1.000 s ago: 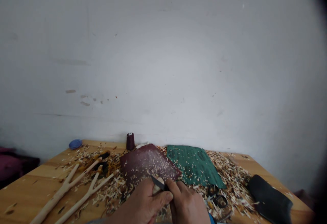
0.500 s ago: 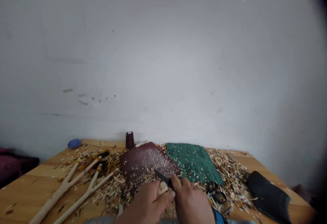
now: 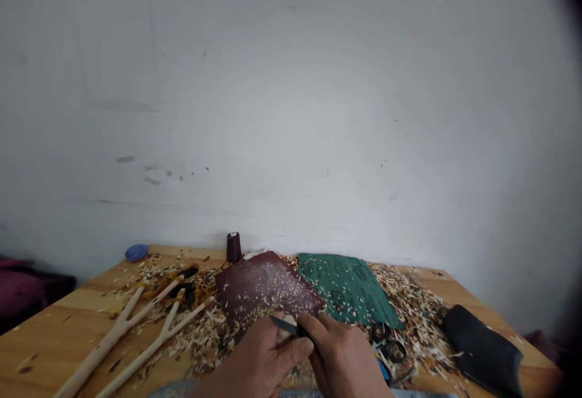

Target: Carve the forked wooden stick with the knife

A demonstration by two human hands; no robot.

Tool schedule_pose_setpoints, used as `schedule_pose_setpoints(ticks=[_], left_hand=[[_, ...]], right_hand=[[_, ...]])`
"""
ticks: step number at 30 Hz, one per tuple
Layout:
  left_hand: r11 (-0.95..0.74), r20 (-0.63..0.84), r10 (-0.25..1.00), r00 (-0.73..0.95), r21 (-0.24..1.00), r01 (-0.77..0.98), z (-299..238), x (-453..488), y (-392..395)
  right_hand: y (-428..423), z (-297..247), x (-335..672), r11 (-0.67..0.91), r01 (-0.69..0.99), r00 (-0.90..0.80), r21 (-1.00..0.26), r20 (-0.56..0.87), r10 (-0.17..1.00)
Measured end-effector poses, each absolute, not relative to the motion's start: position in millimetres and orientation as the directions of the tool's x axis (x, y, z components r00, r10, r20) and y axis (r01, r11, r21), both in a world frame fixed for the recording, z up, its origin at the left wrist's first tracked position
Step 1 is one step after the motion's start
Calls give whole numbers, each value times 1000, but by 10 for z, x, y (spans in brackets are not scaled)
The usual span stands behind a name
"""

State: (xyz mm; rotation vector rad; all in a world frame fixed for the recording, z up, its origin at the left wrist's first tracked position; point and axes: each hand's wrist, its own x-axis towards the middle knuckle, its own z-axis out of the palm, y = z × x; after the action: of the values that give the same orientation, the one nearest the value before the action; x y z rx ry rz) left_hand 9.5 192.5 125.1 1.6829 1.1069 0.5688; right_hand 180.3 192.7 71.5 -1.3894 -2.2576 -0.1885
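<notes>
My left hand [image 3: 259, 364] is shut on a small piece of pale carved wood [image 3: 286, 334], most of it hidden by my fingers. My right hand [image 3: 341, 364] grips a carving knife with a dark blade [image 3: 282, 325]. Its handle is hidden inside my fist. The blade sits against the top of the wood, and my two hands nearly touch. Below them, wood shavings [image 3: 209, 340] are strewn over the table. A dark red mat [image 3: 259, 286] lies just beyond my fingers.
On the wooden table [image 3: 40, 331] lie a green mat [image 3: 345, 289], black-handled scissors [image 3: 388, 343], a black sheath [image 3: 482, 343] and two forked peeled branches [image 3: 122, 331]. A dark thread spool [image 3: 233, 248] and a blue object [image 3: 136, 252] stand against the white wall [image 3: 291, 113].
My hands have drawn closer together, and the blade has dropped lower and moved slightly left. The wood is now more hidden by my fingers. The view has shifted only slightly.
</notes>
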Motion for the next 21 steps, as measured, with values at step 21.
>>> schedule_pose_setpoints(ticks=[21], left_hand=[[-80,-118,920,374,877,474,1064,101,1971]], right_hand=[[1882,684,1636,269,963,-243,0,427,871]])
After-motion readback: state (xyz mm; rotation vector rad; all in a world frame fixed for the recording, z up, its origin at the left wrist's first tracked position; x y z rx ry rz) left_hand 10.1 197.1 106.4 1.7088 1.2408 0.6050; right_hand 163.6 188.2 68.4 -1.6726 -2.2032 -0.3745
